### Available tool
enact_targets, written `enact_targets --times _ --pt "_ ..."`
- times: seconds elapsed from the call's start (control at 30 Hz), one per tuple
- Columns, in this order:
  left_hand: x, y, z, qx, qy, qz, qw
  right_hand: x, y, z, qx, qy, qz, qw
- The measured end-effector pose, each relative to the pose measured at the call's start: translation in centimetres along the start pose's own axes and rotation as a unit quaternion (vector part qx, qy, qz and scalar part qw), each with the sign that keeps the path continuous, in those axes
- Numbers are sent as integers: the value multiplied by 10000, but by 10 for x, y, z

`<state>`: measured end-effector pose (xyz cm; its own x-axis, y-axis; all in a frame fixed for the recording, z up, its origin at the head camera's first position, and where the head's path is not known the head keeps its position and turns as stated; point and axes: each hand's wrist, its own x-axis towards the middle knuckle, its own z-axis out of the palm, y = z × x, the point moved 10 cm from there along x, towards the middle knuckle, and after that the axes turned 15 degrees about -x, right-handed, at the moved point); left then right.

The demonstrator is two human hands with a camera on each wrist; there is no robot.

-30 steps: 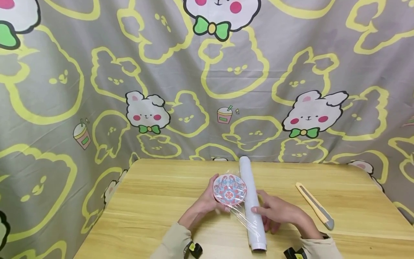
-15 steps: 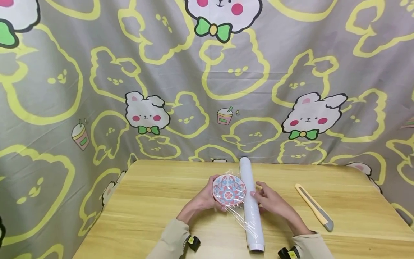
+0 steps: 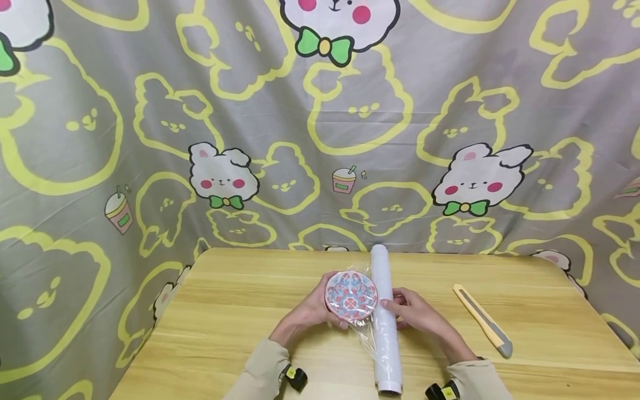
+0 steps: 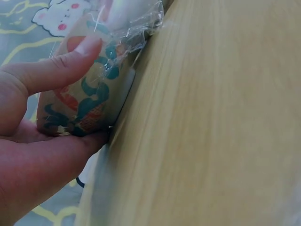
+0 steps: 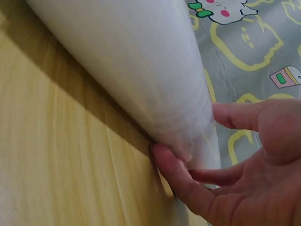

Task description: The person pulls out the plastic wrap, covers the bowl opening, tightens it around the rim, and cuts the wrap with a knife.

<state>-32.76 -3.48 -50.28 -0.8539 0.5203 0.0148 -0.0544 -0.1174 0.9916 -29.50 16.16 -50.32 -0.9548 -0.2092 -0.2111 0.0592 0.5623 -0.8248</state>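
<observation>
My left hand [image 3: 316, 304] holds a small bowl [image 3: 351, 295] with a red and blue pattern, covered by clear film. In the left wrist view the thumb [image 4: 70, 66] lies on the bowl's patterned side [image 4: 96, 96], with fingers beneath it. Wrinkled cling film [image 3: 366, 338] stretches from the bowl to a long white roll of cling film [image 3: 384, 347], just right of the bowl. My right hand [image 3: 417, 312] grips the roll around its middle. Seen from the right wrist, thumb and fingers [image 5: 171, 165] press the roll [image 5: 136, 61] from two sides.
A yellow and grey utility knife [image 3: 483, 321] lies on the wooden table [image 3: 240, 289], right of the right hand. Behind the table hangs a grey cartoon-print cloth [image 3: 280, 111], close to the far end of the roll.
My right hand has moved up along the roll, its fingers drawing in around it. The roll's near end has swung slightly left. The left hand still holds the bowl.
</observation>
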Motion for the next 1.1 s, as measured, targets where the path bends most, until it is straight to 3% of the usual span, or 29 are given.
enact_targets --times 0.3,0.6,0.8,1.1 --pt "-1 -2 -3 -122 128 2 9998 -1 3 -4 154 347 319 9988" --pt "-2 -4 -2 -271 60 -11 9996 -1 6 -9 471 312 318 9979" --pt "-2 -3 -2 -93 106 -9 9999 -1 3 -9 542 225 204 9981" --pt "-2 -1 -3 2 164 41 9999 -2 6 -10 916 257 373 9948"
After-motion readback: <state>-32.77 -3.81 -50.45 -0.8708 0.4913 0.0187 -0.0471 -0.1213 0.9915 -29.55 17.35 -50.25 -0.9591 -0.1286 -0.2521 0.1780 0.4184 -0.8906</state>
